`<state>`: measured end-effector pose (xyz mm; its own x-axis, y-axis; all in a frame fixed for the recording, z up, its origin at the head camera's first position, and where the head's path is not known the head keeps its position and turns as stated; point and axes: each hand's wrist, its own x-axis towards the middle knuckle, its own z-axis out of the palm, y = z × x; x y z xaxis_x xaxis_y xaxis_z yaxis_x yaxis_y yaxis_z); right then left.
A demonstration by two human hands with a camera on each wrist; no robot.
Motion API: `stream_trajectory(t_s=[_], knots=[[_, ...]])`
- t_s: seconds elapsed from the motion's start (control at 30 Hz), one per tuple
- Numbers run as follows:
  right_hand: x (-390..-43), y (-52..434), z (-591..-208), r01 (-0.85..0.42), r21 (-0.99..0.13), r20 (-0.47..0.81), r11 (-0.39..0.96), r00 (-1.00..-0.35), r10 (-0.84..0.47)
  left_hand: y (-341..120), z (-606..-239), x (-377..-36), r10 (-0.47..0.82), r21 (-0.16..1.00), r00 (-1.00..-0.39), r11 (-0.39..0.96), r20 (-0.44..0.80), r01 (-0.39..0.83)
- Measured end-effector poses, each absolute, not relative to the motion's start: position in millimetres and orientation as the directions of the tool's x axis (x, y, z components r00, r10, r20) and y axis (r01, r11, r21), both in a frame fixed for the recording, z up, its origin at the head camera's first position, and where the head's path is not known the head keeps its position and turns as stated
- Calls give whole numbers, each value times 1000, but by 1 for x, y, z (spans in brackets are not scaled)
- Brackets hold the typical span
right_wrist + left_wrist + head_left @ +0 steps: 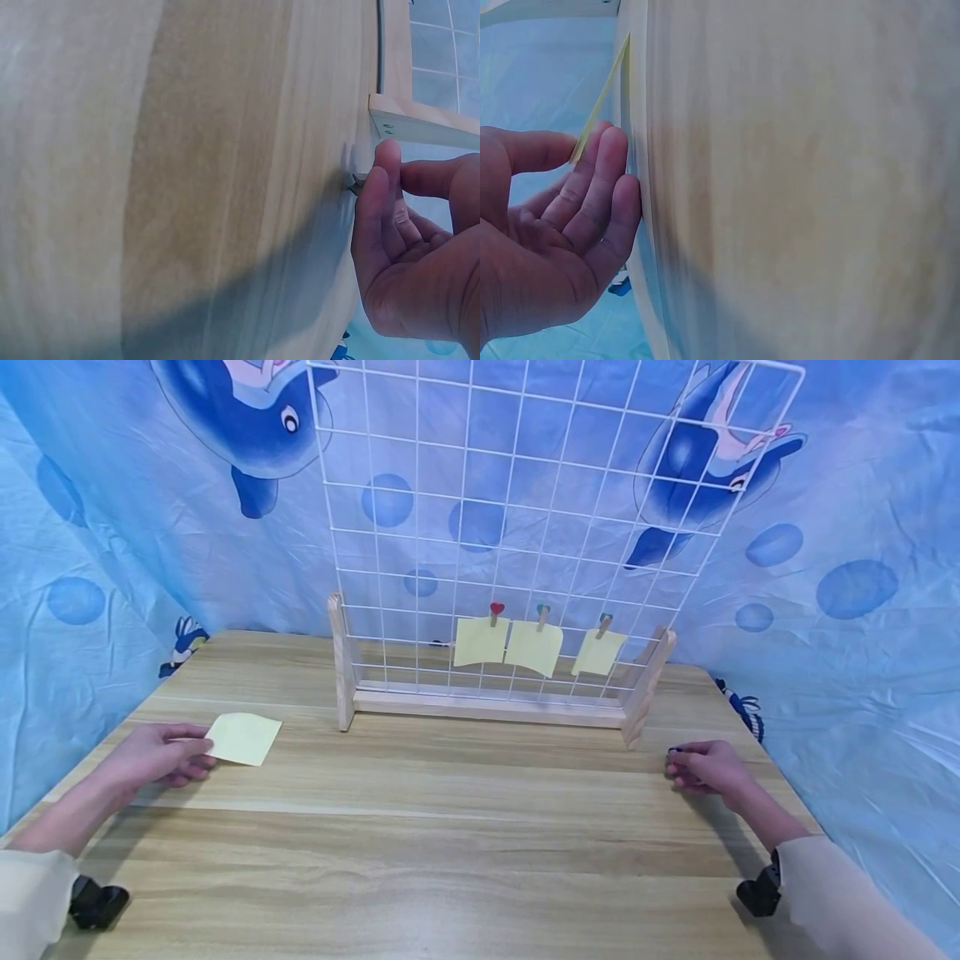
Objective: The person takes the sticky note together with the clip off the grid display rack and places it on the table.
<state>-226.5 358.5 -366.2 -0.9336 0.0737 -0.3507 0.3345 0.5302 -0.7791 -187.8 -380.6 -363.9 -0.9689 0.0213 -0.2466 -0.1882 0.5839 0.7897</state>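
Wood counter (450, 827) w/ blue sheet behind. Left hand (153, 758) pinches yellow note (243, 738) at counter's left. Wire grid (517, 535) mid, 3 notes clipped. Right hand (705, 767) pinches small dark clip (674, 750) at counter's right.

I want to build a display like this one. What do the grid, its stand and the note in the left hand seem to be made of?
The grid looks like thin metal wire with a smooth white coating. The stand appears to be pale unfinished wood, with visible grain. The note, pinched by the left hand, seems to be matte yellow paper, thin enough to bend in the left wrist view.
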Motion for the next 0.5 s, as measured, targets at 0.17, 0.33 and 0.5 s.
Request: stream_trajectory(t_s=[0.17, 0.33, 0.5], knots=[[-226, 359, -370, 320, -785, -331, 531, -940, 77, -383, -363, -187, 17, 776, -968, 601, -251, -191], [-225, 359, -372, 309, -782, -316, 541, -945, 83, -388, -363, -186, 5, 746, -966, 636, -259, -197], [-224, 359, -371, 315, -789, -318, 527, -944, 90, -391, -362, -184, -7, 726, -968, 660, -252, -194]])
